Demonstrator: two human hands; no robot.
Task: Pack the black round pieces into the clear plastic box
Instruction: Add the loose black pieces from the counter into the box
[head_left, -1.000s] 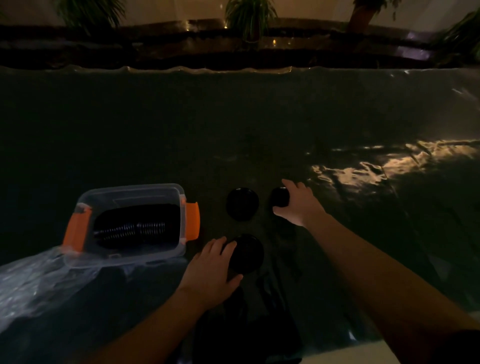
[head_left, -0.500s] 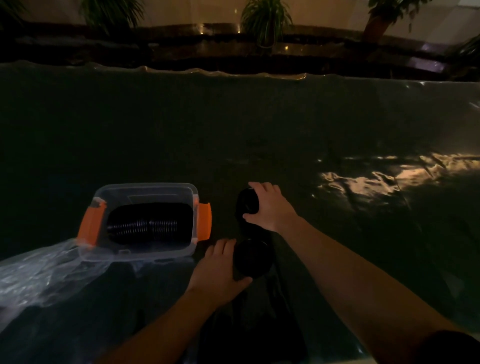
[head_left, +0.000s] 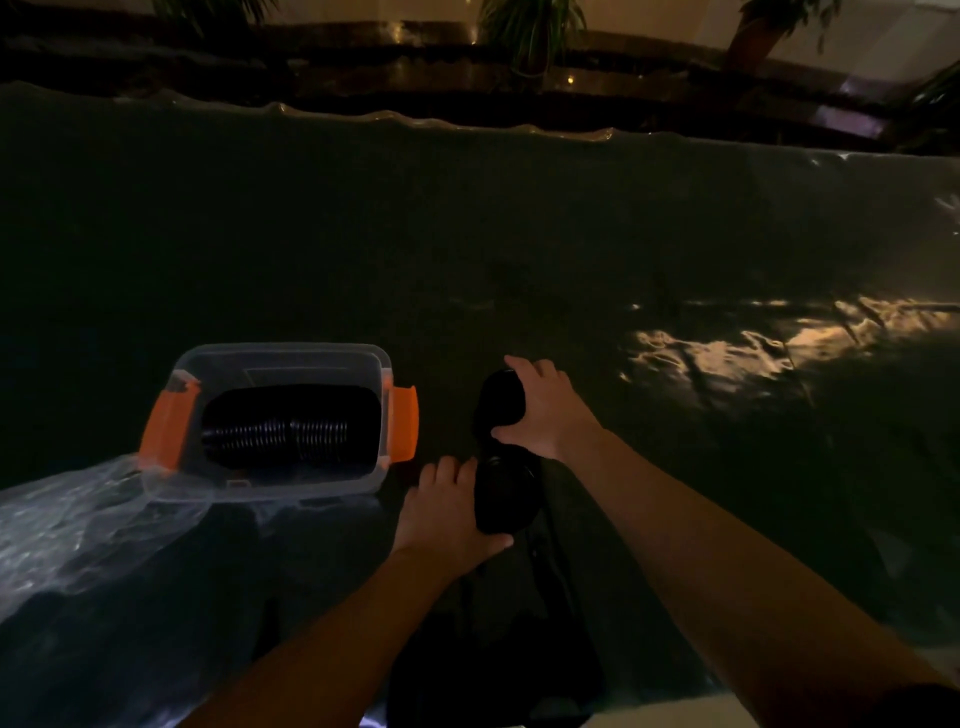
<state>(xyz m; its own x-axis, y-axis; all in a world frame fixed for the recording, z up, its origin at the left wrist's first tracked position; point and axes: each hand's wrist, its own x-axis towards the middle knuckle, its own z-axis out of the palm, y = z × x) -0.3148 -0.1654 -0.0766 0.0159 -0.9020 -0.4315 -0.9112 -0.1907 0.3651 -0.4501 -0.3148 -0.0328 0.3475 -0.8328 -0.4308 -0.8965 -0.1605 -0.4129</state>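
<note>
Both hands (head_left: 540, 410) (head_left: 441, 506) clamped on black discs (head_left: 501, 402): prob. stiff, light, slick; grip by rims, drop into box (head_left: 280, 358).

very dim, glare at right

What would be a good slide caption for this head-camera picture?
Both hands gather black round pieces beside a clear plastic box already lined with them, on a dim table.

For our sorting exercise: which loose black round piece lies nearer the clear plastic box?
The black round piece under the left hand, nearest the person; the other sits farther away.
</note>
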